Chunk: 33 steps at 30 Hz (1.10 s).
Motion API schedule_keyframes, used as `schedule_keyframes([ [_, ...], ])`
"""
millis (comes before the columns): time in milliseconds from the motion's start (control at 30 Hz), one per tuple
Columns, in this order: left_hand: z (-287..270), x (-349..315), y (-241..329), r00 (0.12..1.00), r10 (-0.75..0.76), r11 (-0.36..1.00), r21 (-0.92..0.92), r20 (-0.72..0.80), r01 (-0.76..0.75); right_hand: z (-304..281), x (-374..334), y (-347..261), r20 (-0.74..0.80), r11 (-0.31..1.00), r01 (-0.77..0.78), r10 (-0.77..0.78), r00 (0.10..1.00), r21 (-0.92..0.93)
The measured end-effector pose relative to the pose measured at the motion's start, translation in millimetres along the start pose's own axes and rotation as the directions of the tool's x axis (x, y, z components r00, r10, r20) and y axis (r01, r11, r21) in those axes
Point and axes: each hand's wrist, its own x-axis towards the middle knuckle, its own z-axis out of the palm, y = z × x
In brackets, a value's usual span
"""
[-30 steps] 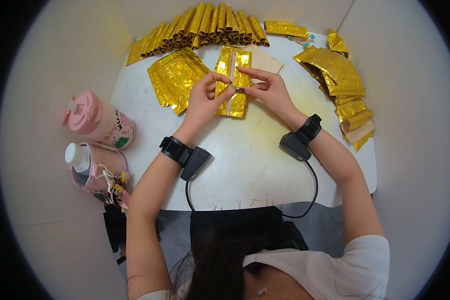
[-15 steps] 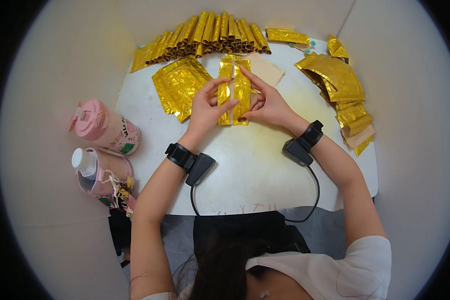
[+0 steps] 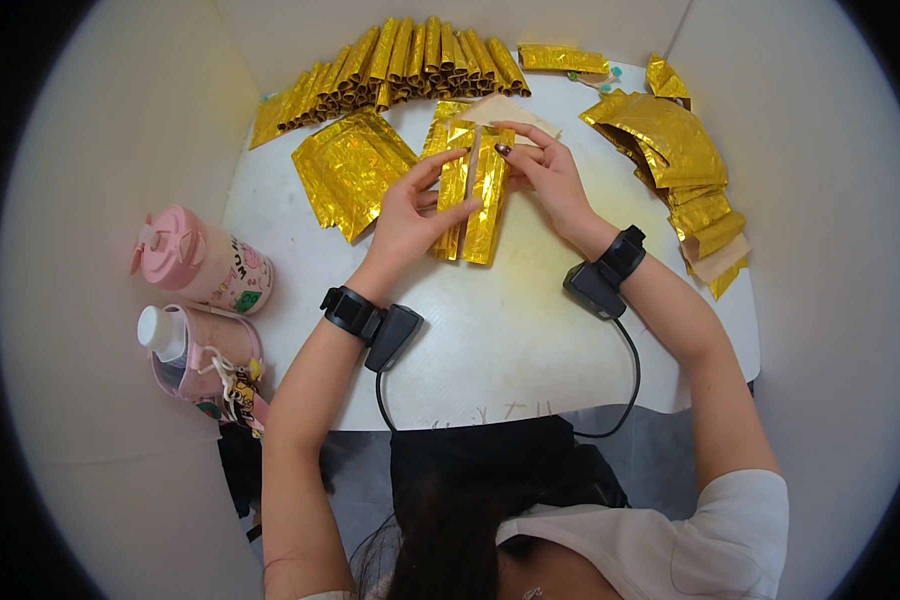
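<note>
A sheet of gold foil paper point(image 3: 487, 220) is held tilted between my hands, its two long sides folded inward with a narrow pale gap down the middle. My left hand point(image 3: 410, 215) grips its left side, thumb lying across the front near the gap and fingers at the left edge. At the upper right corner, my right hand point(image 3: 553, 185) pinches the paper with thumb in front and fingers behind. Further flat gold sheets point(image 3: 355, 170) lie stacked to the left. Behind the held paper, a gold piece point(image 3: 440, 128) and a beige paper point(image 3: 500, 108) are partly hidden.
Rolled gold foil tubes point(image 3: 400, 55) are piled along the table's back edge. Folded gold papers point(image 3: 665, 140) heap up on the right, with a gold strip point(image 3: 563, 59) at the back. A pink tumbler point(image 3: 205, 262) and a pink holder with a white-capped bottle point(image 3: 225, 335) stand left.
The foil paper has tilted, its lower end shifting slightly down. My right hand has moved up from its lower right side to the top right corner. The left hand keeps its hold.
</note>
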Motion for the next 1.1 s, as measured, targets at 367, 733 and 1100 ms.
schedule_keyframes([
  [367,-7.0,2.8,5.5,0.966,-0.189,0.969,-0.196,-0.178,0.154,6.5,-3.7,-6.6,0.087,0.992,-0.076,0.085,0.993,-0.103],
  [733,-26.6,4.7,-0.7,0.974,-0.227,0.949,-0.229,-0.014,0.218,6.4,-3.5,-8.0,0.062,0.997,-0.047,0.051,0.997,-0.065],
  [1100,-14.0,4.2,4.8,0.936,-0.254,0.957,-0.201,-0.243,0.208,7.9,-2.4,-1.2,0.087,0.992,-0.065,0.075,0.993,-0.109],
])
